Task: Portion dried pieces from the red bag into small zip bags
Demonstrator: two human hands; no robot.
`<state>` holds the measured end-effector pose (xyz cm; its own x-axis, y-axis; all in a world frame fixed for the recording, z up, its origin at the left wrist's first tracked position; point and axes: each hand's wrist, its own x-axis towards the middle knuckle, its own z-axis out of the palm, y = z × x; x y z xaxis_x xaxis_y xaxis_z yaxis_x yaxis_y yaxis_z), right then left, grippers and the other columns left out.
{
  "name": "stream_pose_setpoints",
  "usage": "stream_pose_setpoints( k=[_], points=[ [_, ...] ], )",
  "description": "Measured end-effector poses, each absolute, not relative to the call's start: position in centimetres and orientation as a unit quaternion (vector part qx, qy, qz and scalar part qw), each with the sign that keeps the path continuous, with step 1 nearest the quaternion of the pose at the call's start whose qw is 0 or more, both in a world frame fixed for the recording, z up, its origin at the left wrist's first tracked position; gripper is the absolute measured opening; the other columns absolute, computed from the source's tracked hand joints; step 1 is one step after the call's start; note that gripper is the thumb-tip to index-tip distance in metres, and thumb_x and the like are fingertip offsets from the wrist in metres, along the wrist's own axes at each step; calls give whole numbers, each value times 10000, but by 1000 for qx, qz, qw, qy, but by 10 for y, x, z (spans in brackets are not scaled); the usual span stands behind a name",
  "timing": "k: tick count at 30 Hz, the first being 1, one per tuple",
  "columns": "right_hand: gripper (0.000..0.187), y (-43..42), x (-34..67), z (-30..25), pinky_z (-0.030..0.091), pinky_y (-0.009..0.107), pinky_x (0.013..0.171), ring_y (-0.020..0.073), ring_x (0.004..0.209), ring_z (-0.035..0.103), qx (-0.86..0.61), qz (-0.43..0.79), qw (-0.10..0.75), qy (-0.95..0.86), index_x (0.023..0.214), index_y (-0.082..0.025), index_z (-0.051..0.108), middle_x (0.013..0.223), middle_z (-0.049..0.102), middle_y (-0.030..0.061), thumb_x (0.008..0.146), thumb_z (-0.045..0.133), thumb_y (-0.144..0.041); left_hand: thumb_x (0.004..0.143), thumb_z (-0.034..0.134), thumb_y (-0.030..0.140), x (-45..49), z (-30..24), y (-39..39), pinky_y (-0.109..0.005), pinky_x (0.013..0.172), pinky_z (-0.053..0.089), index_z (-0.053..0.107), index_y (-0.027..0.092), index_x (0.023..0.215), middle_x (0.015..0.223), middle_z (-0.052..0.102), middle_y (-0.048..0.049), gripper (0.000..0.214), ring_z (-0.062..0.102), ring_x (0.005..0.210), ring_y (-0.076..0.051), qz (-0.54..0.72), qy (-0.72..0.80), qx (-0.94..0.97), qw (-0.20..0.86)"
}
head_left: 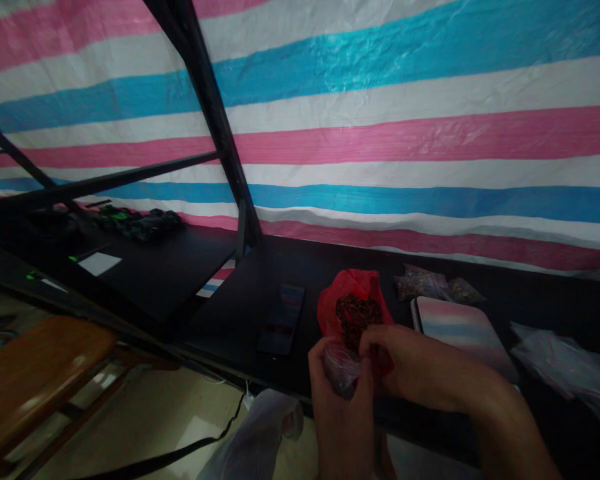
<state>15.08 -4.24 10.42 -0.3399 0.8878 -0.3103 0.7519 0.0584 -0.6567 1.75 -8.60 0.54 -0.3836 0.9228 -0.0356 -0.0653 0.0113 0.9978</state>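
My left hand (341, 393) is closed round a small clear plastic bag (341, 368), held near the table's front edge. Just to its right, my right hand (395, 357) is bent over the near side of a red plastic bag (330, 308), fingers pressed together by the clear bag's mouth. Whatever those fingers pinch is hidden. Inside the open red bag lies a heap of small dark brown bits (359, 317), too small to name.
A dark phone (281, 320) lies left of the red bag. To the right are filled clear packets (423, 283), a flat shiny device (463, 327) and a pile of clear zip bags (573, 367). A black frame post (215, 113) rises at left, near a wooden stool (45, 373).
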Motion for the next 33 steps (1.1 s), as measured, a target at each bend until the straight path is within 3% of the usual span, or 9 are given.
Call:
stream_pose_setpoints(
  k=[4,7,11,15,21,27,33],
  points=[
    [197,-33,155,102,450,265,644,181,785,678,-557,412,106,-713,918,-224,741,872,748,-2,768,704,-101,782,792,250,8,4,-75,-309,814,606,625,224,1188,1049,742,-46,440,736,926,-204,608,573,374,402],
    [196,-21,162,90,474,297,774,192,895,671,-594,315,168,-721,962,-207,697,1024,729,38,804,709,-90,729,721,171,4,6,-72,-308,808,603,641,223,1160,1038,739,-41,441,728,908,-196,624,558,380,393],
    [225,-10,156,74,457,317,830,209,956,662,-629,248,153,-721,950,-192,660,1125,686,76,798,744,-49,650,657,118,1,8,-69,-312,811,592,657,220,1128,1012,721,-31,489,707,898,-194,625,570,386,367],
    [217,-8,146,73,454,312,823,215,946,671,-627,268,141,-717,951,-193,671,1079,698,70,808,789,-81,637,631,107,0,8,-64,-316,832,580,665,212,1111,1008,711,-33,487,694,904,-192,628,569,389,361],
    [85,-3,152,70,443,300,741,210,865,690,-631,281,182,-700,950,-196,671,931,733,55,912,746,-201,645,652,99,-2,10,-55,-272,733,549,649,212,1082,946,689,-7,452,672,813,-167,648,554,358,381],
    [101,4,142,60,447,292,777,185,868,679,-623,268,201,-707,995,-183,695,998,751,61,916,752,-205,623,635,85,-3,15,-50,-255,694,534,649,210,1051,898,671,7,446,655,756,-150,659,549,352,374],
    [64,2,130,68,472,281,731,176,786,701,-597,341,219,-692,985,-179,717,887,772,45,966,661,-203,603,651,141,2,19,-43,-225,584,470,618,215,1049,843,635,29,454,619,677,-136,676,519,324,410]
  ],
)
